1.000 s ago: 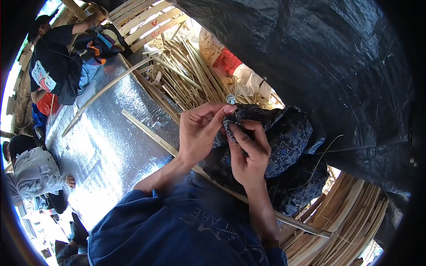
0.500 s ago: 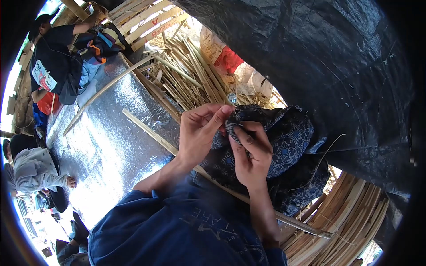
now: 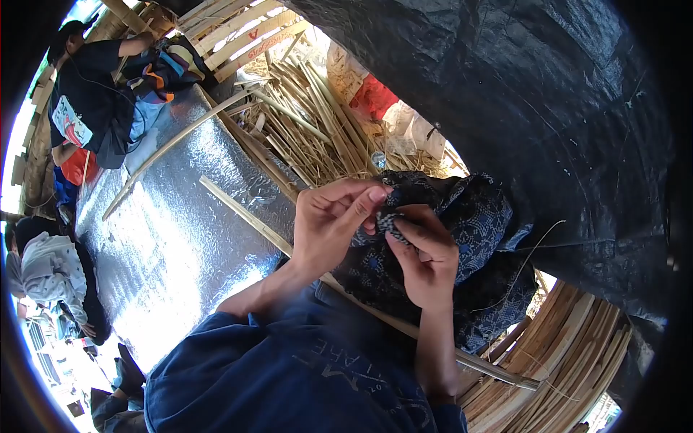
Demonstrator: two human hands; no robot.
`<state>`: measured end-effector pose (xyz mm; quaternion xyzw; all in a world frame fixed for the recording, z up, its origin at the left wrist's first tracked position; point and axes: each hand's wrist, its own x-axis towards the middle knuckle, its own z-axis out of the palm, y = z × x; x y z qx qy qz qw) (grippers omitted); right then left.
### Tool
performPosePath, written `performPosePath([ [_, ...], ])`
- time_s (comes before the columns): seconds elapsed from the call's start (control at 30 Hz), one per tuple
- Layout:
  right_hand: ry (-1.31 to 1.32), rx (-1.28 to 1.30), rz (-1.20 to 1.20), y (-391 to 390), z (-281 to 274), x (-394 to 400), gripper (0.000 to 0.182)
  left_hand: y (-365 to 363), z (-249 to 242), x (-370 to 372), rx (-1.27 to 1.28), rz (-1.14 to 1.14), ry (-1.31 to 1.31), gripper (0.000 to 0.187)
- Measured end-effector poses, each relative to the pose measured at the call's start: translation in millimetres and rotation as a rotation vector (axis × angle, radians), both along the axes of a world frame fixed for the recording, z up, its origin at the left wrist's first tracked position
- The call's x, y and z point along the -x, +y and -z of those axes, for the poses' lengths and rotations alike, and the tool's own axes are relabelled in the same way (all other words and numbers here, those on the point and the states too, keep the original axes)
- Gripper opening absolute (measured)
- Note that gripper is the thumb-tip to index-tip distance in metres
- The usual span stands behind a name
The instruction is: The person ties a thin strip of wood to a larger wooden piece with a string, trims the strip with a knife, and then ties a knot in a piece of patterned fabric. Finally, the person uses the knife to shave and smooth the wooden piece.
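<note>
A dark blue cloth with a pale dotted pattern [image 3: 476, 231] lies bunched over my lap. My right hand [image 3: 429, 263] is closed, pinching a gathered fold of this cloth between thumb and fingers. Just to its left, my left hand [image 3: 328, 227] is closed too, with its thumb pressed to the forefinger. Whatever sits in that pinch is too small to make out. The lower fingers of the left hand are curled against the edge of the raised fold.
A shiny silver mat [image 3: 166, 238] covers the floor at left, with wooden strips [image 3: 238, 213] on it. Split bamboo [image 3: 317, 123] is piled ahead. A black tarp [image 3: 548, 115] hangs at right above stacked slats [image 3: 556, 353]. One person [image 3: 94, 86] sits at upper left, another [image 3: 50, 267] at left.
My right hand has shifted slightly right and down with the fold, and the fingers have moved a little apart from my left hand. The person at left has drawn an arm back.
</note>
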<state>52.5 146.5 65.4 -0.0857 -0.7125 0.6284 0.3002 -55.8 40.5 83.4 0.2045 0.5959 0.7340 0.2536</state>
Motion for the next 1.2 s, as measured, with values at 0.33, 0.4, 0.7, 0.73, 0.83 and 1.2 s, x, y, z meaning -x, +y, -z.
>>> performPosePath([
  [0.33, 0.010, -0.142, 0.085, -6.7, -2.6, -0.7, 0.023, 0.5, -4.3, -1.6, -0.048, 0.000, -0.064, 0.022],
  [0.4, 0.025, -0.197, 0.117, -7.9, -1.6, 0.4, 0.022, 0.9, -4.2, -1.7, -0.062, -0.004, -0.072, 0.021],
  [0.7, 0.015, -0.454, 0.217, -11.3, -3.8, 3.3, 0.023, 2.5, -6.3, -6.5, -0.038, -0.071, 0.059, 0.016],
  [0.73, 0.017, -0.454, 0.217, -11.3, -4.5, 2.6, 0.023, 1.7, -8.3, -4.6, -0.003, -0.033, 0.000, 0.018],
  [0.83, -0.024, -0.128, 0.124, -7.4, -3.5, -0.2, 0.022, 0.1, -9.7, -3.0, -0.018, 0.004, -0.124, 0.021],
  [1.2, 0.002, -0.167, 0.303, -10.0, -63.4, -6.1, 0.020, -2.9, -37.1, -19.3, -0.060, -0.095, 0.108, 0.014],
])
